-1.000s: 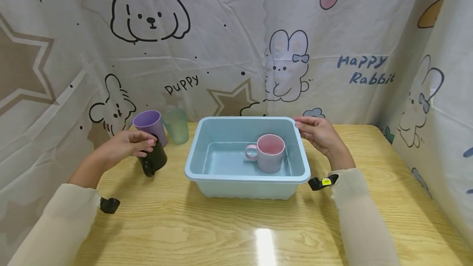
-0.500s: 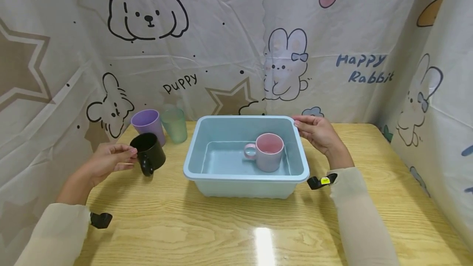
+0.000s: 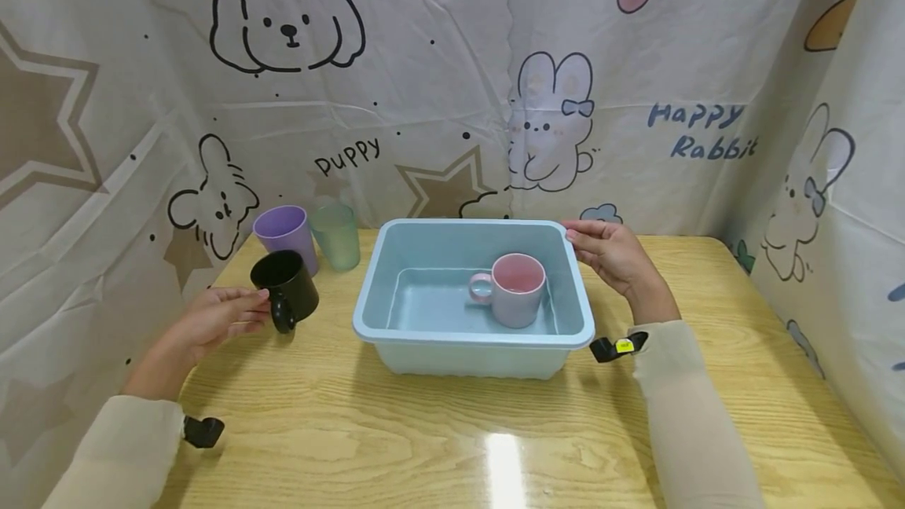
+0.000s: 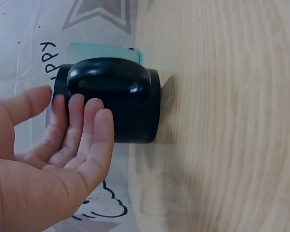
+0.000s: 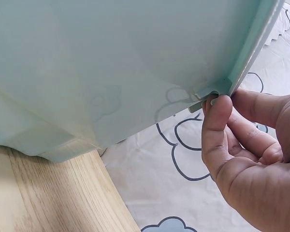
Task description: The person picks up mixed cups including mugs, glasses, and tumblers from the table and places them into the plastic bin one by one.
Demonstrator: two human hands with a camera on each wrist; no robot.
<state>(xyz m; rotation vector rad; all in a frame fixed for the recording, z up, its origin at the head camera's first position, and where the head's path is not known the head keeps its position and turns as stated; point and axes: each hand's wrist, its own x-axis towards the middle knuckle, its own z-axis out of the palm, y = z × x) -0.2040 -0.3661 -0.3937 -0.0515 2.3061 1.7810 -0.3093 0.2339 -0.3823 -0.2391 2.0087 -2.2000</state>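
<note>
A black mug (image 3: 284,289) stands upright on the table's left side, its handle toward the person. My left hand (image 3: 222,319) is at the mug's left side. In the left wrist view its fingers (image 4: 101,133) are loosely bent in front of the mug's wall below the handle, with the thumb apart from them near the rim. A light blue plastic basin (image 3: 472,340) sits mid-table, and a pink mug (image 3: 518,293) stands inside its right half. My right hand (image 3: 610,256) pinches the basin's rim at the far right corner; in the right wrist view, thumb and fingers meet there.
Behind the black mug stand a purple cup (image 3: 286,230) and a translucent green cup (image 3: 337,238), side by side. A printed cloth (image 3: 438,85) hangs behind the wooden table (image 3: 396,446) and along both sides.
My left hand has come down from over the black mug's top to its left side, drawing back and then closing in slightly. My right hand stays on the basin's rim.
</note>
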